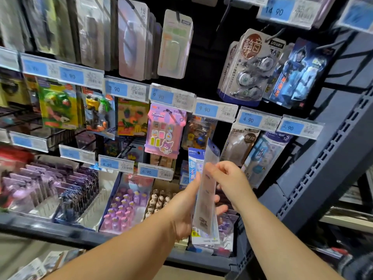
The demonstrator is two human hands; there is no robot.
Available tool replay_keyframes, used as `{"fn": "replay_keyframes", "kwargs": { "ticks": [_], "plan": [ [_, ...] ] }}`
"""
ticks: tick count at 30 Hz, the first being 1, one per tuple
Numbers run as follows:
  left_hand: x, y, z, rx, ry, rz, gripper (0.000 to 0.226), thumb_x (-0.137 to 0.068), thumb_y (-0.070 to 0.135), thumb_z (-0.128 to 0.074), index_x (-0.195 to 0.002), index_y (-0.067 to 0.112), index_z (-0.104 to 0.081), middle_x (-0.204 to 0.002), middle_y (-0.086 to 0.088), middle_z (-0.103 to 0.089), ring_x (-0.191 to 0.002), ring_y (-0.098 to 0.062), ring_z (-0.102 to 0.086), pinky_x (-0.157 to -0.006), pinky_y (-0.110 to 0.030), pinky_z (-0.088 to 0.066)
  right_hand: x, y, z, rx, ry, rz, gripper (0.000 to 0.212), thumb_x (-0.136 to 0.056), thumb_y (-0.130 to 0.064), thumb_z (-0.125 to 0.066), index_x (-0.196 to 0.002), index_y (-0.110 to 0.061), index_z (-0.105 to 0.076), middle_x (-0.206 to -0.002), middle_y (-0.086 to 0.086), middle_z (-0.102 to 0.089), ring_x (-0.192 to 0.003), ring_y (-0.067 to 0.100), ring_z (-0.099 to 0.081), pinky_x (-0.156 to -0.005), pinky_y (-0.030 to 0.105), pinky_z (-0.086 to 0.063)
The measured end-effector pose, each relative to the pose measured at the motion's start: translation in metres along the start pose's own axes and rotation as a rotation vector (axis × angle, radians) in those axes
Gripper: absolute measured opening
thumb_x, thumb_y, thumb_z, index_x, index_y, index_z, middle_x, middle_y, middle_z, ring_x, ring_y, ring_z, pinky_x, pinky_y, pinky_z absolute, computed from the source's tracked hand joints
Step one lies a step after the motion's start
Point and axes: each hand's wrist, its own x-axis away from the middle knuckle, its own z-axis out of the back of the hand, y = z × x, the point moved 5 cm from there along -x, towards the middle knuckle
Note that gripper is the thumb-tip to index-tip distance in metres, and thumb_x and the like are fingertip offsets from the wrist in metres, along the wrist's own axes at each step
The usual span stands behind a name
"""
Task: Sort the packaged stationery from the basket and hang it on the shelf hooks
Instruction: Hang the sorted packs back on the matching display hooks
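Left hand (184, 215) gripping a packet stack (203, 225), right hand (230, 182) pinching its front packet (210, 162), near the shelf's (333, 158) right edge.

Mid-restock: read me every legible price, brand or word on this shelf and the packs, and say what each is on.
"14 90": top-right price tag
"9 90": three middle-rail tags
"4 90": two right-hand tags
"6 90": lower tag
"4 90": tag left of it
"Kuromi": pink pack
"36", "PET": correction-tape pack
"不易": held packs, blue one
Barcodes, left-hand tags, other pack print: too blurred to read.
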Motion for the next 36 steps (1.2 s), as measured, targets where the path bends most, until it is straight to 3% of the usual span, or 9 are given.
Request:
{"fn": "replay_keyframes", "kwargs": {
  "ticks": [4,8,11,15,18,21,26,32,36],
  "plan": [
    [-0.001,-0.002,-0.001,-0.149,0.013,-0.060,0.031,-0.093,0.050,-0.054,-0.113,0.027,-0.063,-0.079,0.010,-0.072,-0.071,-0.005,-0.069,-0.057,-0.023,-0.055,0.004,-0.006,-0.009,-0.092,-0.126,-0.057,0.080,-0.057,-0.075,-0.063,-0.091,-0.002,-0.056,-0.078,0.000,-0.053,-0.074,0.015,-0.050,-0.073,0.035,-0.042],
    [-0.004,-0.002,0.010,-0.103,0.097,-0.086,0.028,-0.090,0.017,-0.065,-0.118,0.013,-0.065,-0.089,-0.006,-0.075,-0.081,-0.022,-0.072,-0.076,-0.039,-0.058,0.002,-0.009,0.001,-0.176,-0.056,-0.040,0.040,-0.080,-0.047,-0.069,-0.073,-0.009,-0.058,-0.070,0.002,-0.047,-0.070,0.016,-0.043,-0.069,0.033,-0.034],
    [-0.006,0.002,0.018,-0.165,0.168,-0.134,0.033,-0.088,0.009,-0.068,-0.120,0.007,-0.062,-0.099,-0.011,-0.073,-0.094,-0.028,-0.067,-0.094,-0.048,-0.052,-0.001,-0.003,0.008,-0.138,-0.027,-0.042,0.046,-0.074,-0.048,-0.067,-0.074,-0.003,-0.055,-0.073,0.012,-0.052,-0.071,0.020,-0.048,-0.069,0.035,-0.039],
    [-0.006,0.006,0.015,-0.238,0.170,-0.184,0.031,-0.089,0.010,-0.067,-0.119,0.017,-0.061,-0.097,-0.004,-0.076,-0.091,-0.022,-0.070,-0.081,-0.042,-0.057,0.001,0.002,0.011,-0.135,-0.116,-0.038,0.008,-0.083,-0.023,-0.069,-0.084,-0.015,-0.067,-0.085,0.004,-0.074,-0.083,0.022,-0.070,-0.072,0.038,-0.055],
    [-0.007,0.005,0.012,-0.217,0.155,-0.193,0.027,-0.091,0.011,-0.065,-0.116,0.020,-0.062,-0.097,-0.002,-0.076,-0.090,-0.019,-0.071,-0.073,-0.036,-0.057,0.005,0.004,0.015,-0.231,-0.191,-0.068,0.014,-0.089,-0.005,-0.064,-0.093,-0.018,-0.068,-0.087,-0.002,-0.076,-0.080,0.014,-0.072,-0.064,0.026,-0.056],
    [-0.009,0.004,0.011,-0.143,0.174,-0.161,0.018,-0.091,0.014,-0.065,-0.109,0.013,-0.065,-0.101,-0.008,-0.074,-0.096,-0.024,-0.067,-0.078,-0.037,-0.053,0.005,0.014,0.028,-0.385,-0.126,-0.132,0.014,-0.093,-0.005,-0.057,-0.098,-0.014,-0.066,-0.088,0.001,-0.075,-0.074,0.011,-0.070,-0.062,0.024,-0.053],
    [-0.011,-0.004,0.003,-0.137,0.130,-0.085,0.012,-0.091,0.000,-0.061,-0.099,-0.007,-0.065,-0.070,-0.014,-0.067,-0.059,-0.023,-0.065,-0.057,-0.031,-0.058,0.006,0.035,0.057,-0.671,0.040,-0.200,0.018,-0.098,-0.009,-0.046,-0.101,-0.015,-0.063,-0.088,0.002,-0.073,-0.074,0.014,-0.068,-0.073,0.035,-0.052],
    [-0.015,-0.010,-0.014,-0.101,0.072,-0.025,0.009,-0.098,-0.001,-0.045,-0.105,0.003,-0.048,-0.094,-0.013,-0.072,-0.088,-0.027,-0.067,-0.070,-0.038,-0.058,0.010,0.056,0.091,-0.670,0.250,-0.152,0.024,-0.102,-0.011,-0.040,-0.116,-0.016,-0.059,-0.101,0.003,-0.071,-0.080,0.014,-0.071,-0.071,0.033,-0.055],
    [-0.023,-0.011,-0.006,-0.283,0.154,-0.082,0.030,-0.086,0.015,-0.064,-0.113,0.006,-0.056,-0.106,-0.017,-0.072,-0.099,-0.033,-0.068,-0.090,-0.049,-0.054,0.010,0.056,0.106,-0.547,0.400,-0.107,0.024,-0.102,-0.014,-0.043,-0.108,-0.027,-0.062,-0.102,-0.001,-0.072,-0.087,0.014,-0.071,-0.077,0.036,-0.056]
  ]
}}
